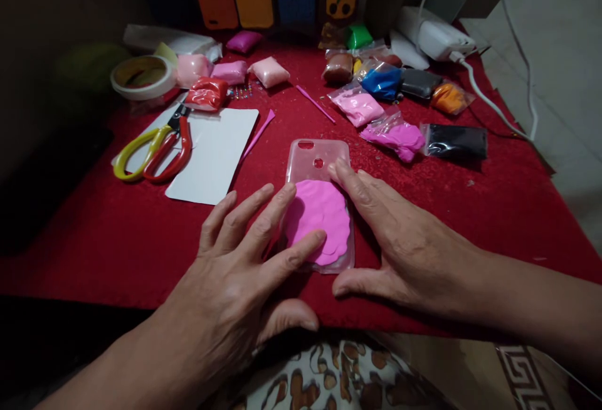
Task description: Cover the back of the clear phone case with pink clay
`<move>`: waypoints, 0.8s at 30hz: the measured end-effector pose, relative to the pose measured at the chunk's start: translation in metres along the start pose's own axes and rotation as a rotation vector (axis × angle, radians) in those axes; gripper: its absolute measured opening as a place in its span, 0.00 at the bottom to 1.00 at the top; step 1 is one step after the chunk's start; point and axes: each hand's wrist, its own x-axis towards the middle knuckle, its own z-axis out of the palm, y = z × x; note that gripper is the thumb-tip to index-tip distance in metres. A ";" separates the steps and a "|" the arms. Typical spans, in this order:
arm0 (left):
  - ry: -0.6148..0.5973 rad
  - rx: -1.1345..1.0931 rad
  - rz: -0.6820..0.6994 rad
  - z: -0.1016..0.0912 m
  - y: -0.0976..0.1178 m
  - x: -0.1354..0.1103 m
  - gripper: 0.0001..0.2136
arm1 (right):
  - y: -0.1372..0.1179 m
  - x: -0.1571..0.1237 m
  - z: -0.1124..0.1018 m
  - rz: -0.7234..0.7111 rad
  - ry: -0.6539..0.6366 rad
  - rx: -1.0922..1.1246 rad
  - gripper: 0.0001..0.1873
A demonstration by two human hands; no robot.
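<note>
Spreading our left hand's [230,278] fingers in the head view, we lay one fingertip on one pink sheet [320,209]; our right hand's [409,241] fingers lie together, thumb apart, along one phone case's [301,164] right edge. Under the sheet, the case points away lengthwise, its two-holed end farthest. One pair of scissors [177,123] lies beyond, left.

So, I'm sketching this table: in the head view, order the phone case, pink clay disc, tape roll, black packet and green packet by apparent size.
1. Phone case
2. Pink clay disc
3. Tape roll and black packet, too alike to rank
4. Green packet
</note>
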 end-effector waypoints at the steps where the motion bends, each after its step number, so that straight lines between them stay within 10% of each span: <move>1: 0.002 -0.002 0.005 0.000 0.000 0.000 0.31 | 0.000 0.000 0.000 0.004 0.001 0.004 0.60; 24: 0.020 -0.044 0.038 0.005 0.003 0.001 0.30 | 0.000 0.002 -0.001 0.006 -0.022 0.007 0.62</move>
